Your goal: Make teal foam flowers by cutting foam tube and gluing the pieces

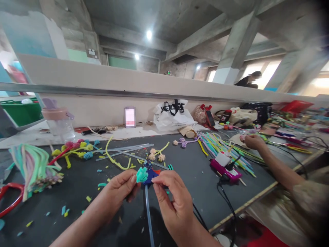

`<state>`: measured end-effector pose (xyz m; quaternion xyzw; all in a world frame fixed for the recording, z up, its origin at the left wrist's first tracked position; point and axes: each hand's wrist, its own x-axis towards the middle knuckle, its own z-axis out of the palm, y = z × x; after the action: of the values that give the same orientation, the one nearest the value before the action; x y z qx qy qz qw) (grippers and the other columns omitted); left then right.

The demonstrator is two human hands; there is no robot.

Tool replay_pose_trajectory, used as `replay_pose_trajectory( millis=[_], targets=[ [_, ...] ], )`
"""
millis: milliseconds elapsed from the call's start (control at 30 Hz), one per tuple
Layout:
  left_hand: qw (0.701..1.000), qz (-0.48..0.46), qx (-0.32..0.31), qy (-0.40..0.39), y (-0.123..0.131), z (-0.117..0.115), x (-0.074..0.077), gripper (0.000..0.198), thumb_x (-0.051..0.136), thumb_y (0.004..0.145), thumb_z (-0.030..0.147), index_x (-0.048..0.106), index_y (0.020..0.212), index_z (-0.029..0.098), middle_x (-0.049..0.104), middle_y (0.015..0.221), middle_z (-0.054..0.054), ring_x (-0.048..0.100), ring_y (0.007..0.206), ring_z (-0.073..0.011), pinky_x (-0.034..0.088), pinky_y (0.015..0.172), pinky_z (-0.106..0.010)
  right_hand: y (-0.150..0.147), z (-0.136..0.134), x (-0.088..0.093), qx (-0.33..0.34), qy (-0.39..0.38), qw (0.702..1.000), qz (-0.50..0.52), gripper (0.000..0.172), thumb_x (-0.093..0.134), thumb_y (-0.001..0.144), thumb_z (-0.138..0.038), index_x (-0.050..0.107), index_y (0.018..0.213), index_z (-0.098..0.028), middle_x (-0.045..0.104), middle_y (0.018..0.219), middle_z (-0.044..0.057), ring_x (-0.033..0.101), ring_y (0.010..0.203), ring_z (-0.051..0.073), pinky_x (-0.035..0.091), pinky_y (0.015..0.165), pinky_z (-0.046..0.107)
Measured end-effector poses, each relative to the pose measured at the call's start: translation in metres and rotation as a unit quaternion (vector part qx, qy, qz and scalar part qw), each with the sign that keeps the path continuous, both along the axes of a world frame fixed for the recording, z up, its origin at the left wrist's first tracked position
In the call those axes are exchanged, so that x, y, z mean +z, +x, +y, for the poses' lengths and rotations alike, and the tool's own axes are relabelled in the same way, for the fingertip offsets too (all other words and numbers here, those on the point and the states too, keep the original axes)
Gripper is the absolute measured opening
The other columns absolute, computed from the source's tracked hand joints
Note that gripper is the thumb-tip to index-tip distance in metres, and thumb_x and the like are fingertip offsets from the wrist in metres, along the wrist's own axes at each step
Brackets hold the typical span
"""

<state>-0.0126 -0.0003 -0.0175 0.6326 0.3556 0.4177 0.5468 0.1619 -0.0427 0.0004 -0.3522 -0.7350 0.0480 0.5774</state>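
Note:
Between the thumb and fingers of my left hand (124, 185) is a small mint-green flower (142, 175) that looks made of pipe cleaner. Close to its right, my right hand (173, 195) is closed in a pinch; whatever its fingertips hold, if anything, is too small to make out. Behind and between the hands lies a blue glue gun (151, 178), partly hidden by them. A long clear glue stick (148, 216) runs from it toward me. Pale peach flowers on a yellow-green stem (161, 151) lie just beyond.
Left stand a bundle of pastel pipe cleaners (31, 164), red-handled scissors (12, 197) and a water bottle (58, 123). A propped phone (130, 117) and white bag (173, 115) are behind. Right lies a purple glue gun (227, 169) with a cable, near a co-worker's hand (253, 141).

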Motion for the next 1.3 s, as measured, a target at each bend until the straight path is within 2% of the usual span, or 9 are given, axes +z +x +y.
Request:
replay_pose_trajectory(
  millis=[233, 400, 767, 967, 1300],
  targets=[
    [0.979, 0.142, 0.072, 0.129, 0.003, -0.005, 0.009, 0.032, 0.043, 0.087, 0.040, 0.048, 0.064, 0.018, 0.039, 0.061, 0.004, 0.037, 0.059, -0.0116, 0.032, 0.054, -0.022, -0.001, 0.003, 0.001, -0.038, 0.035, 0.998, -0.033, 0.022, 0.056, 0.083, -0.005, 0.061, 0.097, -0.021, 0.060, 0.085, 0.003, 0.056, 0.083, 0.016, 0.042, 0.080, 0.034],
    [0.959, 0.200, 0.095, 0.178, 0.006, -0.009, 0.012, 0.031, 0.040, 0.089, 0.037, 0.047, 0.065, 0.019, 0.044, 0.063, 0.003, 0.042, 0.060, -0.0125, 0.035, 0.057, -0.022, -0.003, 0.006, 0.001, -0.050, 0.055, 0.994, -0.084, 0.025, 0.057, 0.083, -0.007, 0.062, 0.103, -0.022, 0.061, 0.081, 0.002, 0.057, 0.078, 0.014, 0.038, 0.079, 0.035],
    [0.957, 0.209, 0.099, 0.173, 0.010, -0.011, 0.009, 0.033, 0.037, 0.090, 0.038, 0.042, 0.063, 0.020, 0.040, 0.061, 0.004, 0.040, 0.058, -0.0120, 0.033, 0.055, -0.022, -0.006, 0.007, 0.000, -0.080, 0.045, 0.990, -0.108, 0.010, 0.057, 0.084, -0.010, 0.059, 0.087, -0.020, 0.064, 0.080, 0.001, 0.058, 0.081, 0.014, 0.033, 0.083, 0.034],
    [0.954, 0.219, 0.104, 0.174, 0.011, -0.015, 0.013, 0.033, 0.038, 0.089, 0.037, 0.042, 0.061, 0.020, 0.040, 0.059, 0.004, 0.039, 0.056, -0.0122, 0.032, 0.053, -0.022, -0.006, 0.012, -0.002, -0.098, 0.032, 0.991, -0.088, 0.015, 0.055, 0.083, -0.007, 0.055, 0.075, -0.020, 0.063, 0.071, -0.003, 0.059, 0.073, 0.013, 0.031, 0.085, 0.034],
    [0.957, 0.205, 0.099, 0.181, 0.012, -0.015, 0.013, 0.031, 0.042, 0.088, 0.035, 0.043, 0.060, 0.020, 0.042, 0.059, 0.004, 0.040, 0.056, -0.0123, 0.032, 0.053, -0.022, -0.006, 0.012, 0.000, -0.111, 0.027, 0.991, -0.070, 0.018, 0.054, 0.081, -0.006, 0.053, 0.071, -0.021, 0.062, 0.067, -0.005, 0.059, 0.069, 0.011, 0.029, 0.088, 0.034]
  ],
)
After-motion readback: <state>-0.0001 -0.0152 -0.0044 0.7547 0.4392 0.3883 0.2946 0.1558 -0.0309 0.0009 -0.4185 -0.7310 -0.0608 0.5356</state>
